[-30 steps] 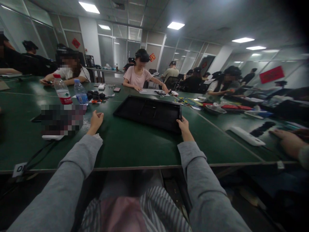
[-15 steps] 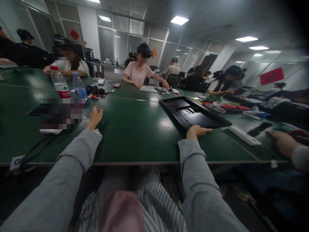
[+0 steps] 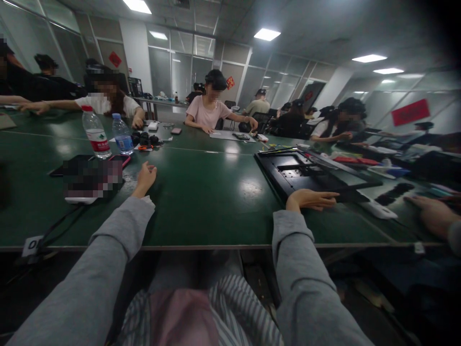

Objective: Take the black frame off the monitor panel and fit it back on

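Note:
My right hand (image 3: pixel 312 199) is at the near edge of a black rectangular shell (image 3: pixel 298 177), which looks like a monitor's back cover lying on the green table. Its fingers stretch out to the right along that edge, touching it; I cannot see any fingers wrapped under it. A thin black frame (image 3: pixel 355 186) shows at the shell's right side. My left hand (image 3: pixel 146 178) rests above the table at left with loosely bent fingers and nothing in it. Nearest to it are a phone-like pink-edged item (image 3: pixel 124 161) and a blue-capped water bottle (image 3: pixel 122 137).
A red-capped bottle (image 3: pixel 96 134), black-and-orange items (image 3: pixel 146 140) and a white power strip (image 3: pixel 380 209) lie on the green table (image 3: pixel 201 197). At far right is another person's hand (image 3: pixel 432 214). A person in pink (image 3: pixel 207 113) sits opposite, with others around.
My right hand and the black shell have moved to the right, and the frame shows at the shell's right side. My left hand has hardly moved.

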A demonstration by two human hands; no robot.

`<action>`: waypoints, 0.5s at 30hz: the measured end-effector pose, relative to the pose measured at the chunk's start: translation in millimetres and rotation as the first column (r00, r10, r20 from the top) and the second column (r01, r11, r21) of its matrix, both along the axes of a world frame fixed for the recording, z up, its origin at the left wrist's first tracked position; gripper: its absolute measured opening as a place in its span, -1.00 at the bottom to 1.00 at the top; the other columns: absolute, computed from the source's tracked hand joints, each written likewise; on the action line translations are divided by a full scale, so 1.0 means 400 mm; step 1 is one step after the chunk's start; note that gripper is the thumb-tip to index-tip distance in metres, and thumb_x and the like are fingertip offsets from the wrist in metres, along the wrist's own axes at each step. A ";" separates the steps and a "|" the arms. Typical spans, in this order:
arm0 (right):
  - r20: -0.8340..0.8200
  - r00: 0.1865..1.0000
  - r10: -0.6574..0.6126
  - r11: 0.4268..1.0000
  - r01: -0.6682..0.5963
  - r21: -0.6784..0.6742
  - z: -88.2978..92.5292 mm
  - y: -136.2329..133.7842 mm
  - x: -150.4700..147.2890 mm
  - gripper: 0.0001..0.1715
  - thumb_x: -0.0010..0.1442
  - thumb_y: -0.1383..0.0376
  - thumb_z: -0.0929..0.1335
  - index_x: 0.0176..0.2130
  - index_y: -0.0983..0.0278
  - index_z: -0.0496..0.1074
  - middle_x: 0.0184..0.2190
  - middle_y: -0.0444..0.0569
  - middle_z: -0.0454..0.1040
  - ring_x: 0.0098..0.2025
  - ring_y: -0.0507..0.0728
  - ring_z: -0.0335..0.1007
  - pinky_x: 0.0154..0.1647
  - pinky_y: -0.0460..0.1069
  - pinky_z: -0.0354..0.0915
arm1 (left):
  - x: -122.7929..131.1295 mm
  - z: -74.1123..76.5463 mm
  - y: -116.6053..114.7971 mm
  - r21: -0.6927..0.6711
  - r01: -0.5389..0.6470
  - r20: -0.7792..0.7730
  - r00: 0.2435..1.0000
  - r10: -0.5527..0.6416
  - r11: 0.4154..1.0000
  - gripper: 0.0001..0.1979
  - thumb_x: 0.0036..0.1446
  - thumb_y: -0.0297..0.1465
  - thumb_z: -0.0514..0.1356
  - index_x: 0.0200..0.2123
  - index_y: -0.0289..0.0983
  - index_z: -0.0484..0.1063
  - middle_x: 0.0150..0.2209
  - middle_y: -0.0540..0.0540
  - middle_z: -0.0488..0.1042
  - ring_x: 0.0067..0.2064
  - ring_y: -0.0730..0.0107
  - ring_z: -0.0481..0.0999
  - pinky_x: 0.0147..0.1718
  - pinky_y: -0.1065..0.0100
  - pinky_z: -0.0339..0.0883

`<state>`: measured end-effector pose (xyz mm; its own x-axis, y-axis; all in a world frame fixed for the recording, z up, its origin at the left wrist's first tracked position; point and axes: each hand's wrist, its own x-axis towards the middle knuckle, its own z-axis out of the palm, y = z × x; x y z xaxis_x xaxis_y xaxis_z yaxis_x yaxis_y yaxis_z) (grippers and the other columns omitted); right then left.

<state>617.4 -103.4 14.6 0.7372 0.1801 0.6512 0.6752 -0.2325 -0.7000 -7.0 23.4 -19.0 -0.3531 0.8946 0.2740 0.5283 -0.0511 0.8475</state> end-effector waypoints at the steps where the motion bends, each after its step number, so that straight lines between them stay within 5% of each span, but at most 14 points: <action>1: -0.188 0.961 -0.202 0.972 0.219 0.079 0.005 0.004 -0.015 -0.09 0.33 0.39 -0.04 0.59 0.49 -0.11 0.34 0.72 0.15 0.42 0.59 0.23 0.33 0.53 0.15 | -0.002 -0.003 0.003 -0.001 -0.001 -0.010 1.000 0.001 1.000 -0.34 0.34 -0.39 0.20 0.45 -0.40 0.20 0.26 -0.42 0.54 0.25 0.05 0.58 0.31 0.07 0.35; 4: -0.129 0.969 -0.209 0.976 0.216 0.038 0.031 0.014 -0.072 -0.07 0.32 0.33 0.14 0.59 0.40 -0.04 0.38 0.54 0.22 0.47 0.57 0.13 0.40 0.52 0.12 | -0.007 -0.011 0.010 0.017 0.005 -0.038 0.999 -0.004 1.000 -0.33 0.34 -0.39 0.20 0.46 -0.41 0.17 0.27 -0.41 0.54 0.25 0.04 0.58 0.31 0.05 0.34; 9: 0.202 0.964 0.170 0.979 -0.143 -0.142 0.081 0.015 -0.169 -0.19 0.41 0.25 0.12 0.54 0.40 0.12 0.29 0.43 0.39 0.40 0.49 0.25 0.42 0.45 0.15 | -0.003 -0.011 0.005 0.018 0.013 -0.043 0.999 -0.012 1.000 -0.33 0.35 -0.39 0.20 0.46 -0.41 0.16 0.25 -0.41 0.56 0.25 0.07 0.59 0.29 0.08 0.35; 15: 0.228 0.888 0.400 0.913 -0.363 -0.187 0.095 0.022 -0.236 -0.19 0.47 0.15 0.10 0.56 0.40 0.09 0.35 0.43 0.36 0.39 0.49 0.28 0.41 0.40 0.21 | -0.002 -0.008 0.005 0.014 0.005 -0.046 0.999 -0.004 1.000 -0.32 0.38 -0.34 0.21 0.47 -0.43 0.14 0.26 -0.42 0.55 0.26 0.04 0.58 0.29 0.09 0.34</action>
<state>523.1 -94.7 52.6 0.4046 0.5135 0.7567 0.8821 -0.0007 -0.4711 -7.8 25.3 -22.2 -0.3357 0.8920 0.3029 0.5665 -0.0657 0.8214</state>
